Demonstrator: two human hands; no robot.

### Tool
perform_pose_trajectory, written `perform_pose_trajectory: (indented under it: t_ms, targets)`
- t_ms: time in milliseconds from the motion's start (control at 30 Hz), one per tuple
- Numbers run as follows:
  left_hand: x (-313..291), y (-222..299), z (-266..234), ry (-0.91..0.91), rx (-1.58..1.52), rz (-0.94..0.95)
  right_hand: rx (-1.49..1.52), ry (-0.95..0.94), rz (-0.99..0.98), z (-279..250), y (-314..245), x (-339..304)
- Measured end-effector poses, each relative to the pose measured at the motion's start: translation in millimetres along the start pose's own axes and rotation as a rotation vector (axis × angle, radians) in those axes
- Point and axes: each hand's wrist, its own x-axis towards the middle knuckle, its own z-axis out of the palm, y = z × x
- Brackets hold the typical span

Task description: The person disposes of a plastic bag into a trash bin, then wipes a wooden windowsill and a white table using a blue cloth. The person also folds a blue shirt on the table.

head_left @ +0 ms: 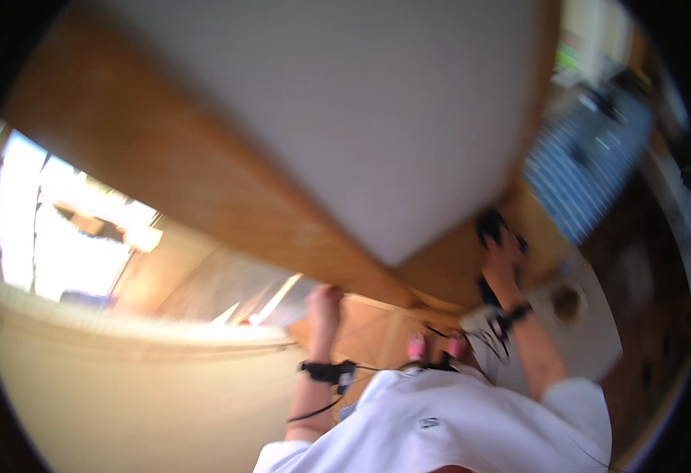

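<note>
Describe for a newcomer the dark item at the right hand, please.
Find the large grey panel. Off its lower right edge is the right hand. The dark item lies at its fingers, unlike the black wristband farther down.

A panel [361,102] (the floor [373,325] below its near corner) lies between a window [69,229], left, and a table [570,181], far right.

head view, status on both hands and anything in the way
Right hand on dark cloth-like item, grip blurred. Left hand beside wooden frame, contact unclear. Possible snag: black cord across left forearm.
</note>
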Motion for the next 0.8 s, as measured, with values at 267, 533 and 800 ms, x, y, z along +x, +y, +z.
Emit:
perform_pose_trajectory:
  t_ms: [267,533,800]
  targets:
    - [-41.3,24.1,-48.0,-0.19,-0.111,-0.07,0.313,-0.601,-0.457,-71.2,-48.6,-69.7]
    - [-26.1,12.0,-29.9,-0.12,-0.044,-0.015,-0.123,-0.173,0.204,-53.6,137.7,10.5]
    - [6.8,24.0,5.5,-0.115,-0.245,0.084,-0.111,-0.135,0.443,33.4,65.1,26.3]
